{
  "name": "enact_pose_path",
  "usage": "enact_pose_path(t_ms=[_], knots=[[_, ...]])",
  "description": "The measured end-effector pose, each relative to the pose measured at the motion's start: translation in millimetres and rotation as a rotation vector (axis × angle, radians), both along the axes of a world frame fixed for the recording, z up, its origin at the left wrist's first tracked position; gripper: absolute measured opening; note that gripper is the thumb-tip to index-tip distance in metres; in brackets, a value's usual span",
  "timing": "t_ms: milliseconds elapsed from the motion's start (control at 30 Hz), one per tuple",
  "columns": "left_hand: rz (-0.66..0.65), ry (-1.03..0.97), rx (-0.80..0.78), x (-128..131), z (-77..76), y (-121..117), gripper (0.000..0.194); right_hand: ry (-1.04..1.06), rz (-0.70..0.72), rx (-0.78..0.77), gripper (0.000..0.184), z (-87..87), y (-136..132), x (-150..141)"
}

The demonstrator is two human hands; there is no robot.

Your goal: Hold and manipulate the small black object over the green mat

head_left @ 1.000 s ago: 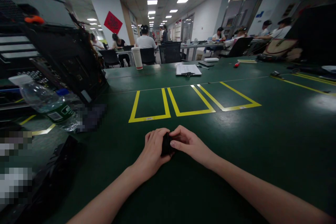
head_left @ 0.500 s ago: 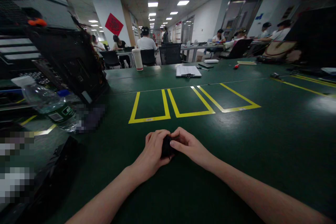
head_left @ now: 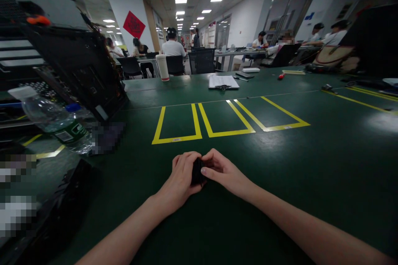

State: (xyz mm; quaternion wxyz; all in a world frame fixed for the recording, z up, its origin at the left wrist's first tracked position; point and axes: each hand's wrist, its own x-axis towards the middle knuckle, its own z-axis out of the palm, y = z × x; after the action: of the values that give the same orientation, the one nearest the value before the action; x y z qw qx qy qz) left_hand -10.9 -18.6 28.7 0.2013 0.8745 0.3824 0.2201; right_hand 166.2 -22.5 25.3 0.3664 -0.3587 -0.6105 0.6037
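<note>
A small black object point(head_left: 196, 172) is between my two hands, low over the green table point(head_left: 280, 165); its kind cannot be made out in the dark. My left hand point(head_left: 184, 172) wraps round it from the left, thumb below and fingers over the top. From the right, my right hand point(head_left: 224, 172) pinches at it with the thumb on its near face and the fingers curled behind. Most of the object is hidden by the fingers. Just beyond the hands, yellow tape outlines point(head_left: 176, 139) mark the tabletop.
At the left stand a black computer case part point(head_left: 83, 74) and a clear plastic bottle point(head_left: 68, 128). Farther back are a white cup point(head_left: 162, 67), a clipboard with paper point(head_left: 224, 82), a phone point(head_left: 245, 75) and a small red item point(head_left: 281, 76). Several people sit at tables beyond.
The view has shifted very slightly. Both hands stay round the black object in nearly the same grip.
</note>
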Motion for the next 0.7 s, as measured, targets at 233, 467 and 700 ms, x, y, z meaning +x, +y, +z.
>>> enact_pose_path(t_ms=[233,467,700], knots=[[0.005,-0.041,-0.074,1.2,5.0,4.2,0.053,-0.104,-0.018,-0.004,0.022,0.9,6.5,-1.5],[0.062,-0.067,-0.045,5.5,-5.1,12.6,0.062,0.018,0.049,0.044,0.029,0.8,9.1,5.8],[-0.030,-0.044,-0.001,4.5,-3.2,14.8,0.060,0.036,0.044,-0.010,0.022,2.0,9.1,3.4]])
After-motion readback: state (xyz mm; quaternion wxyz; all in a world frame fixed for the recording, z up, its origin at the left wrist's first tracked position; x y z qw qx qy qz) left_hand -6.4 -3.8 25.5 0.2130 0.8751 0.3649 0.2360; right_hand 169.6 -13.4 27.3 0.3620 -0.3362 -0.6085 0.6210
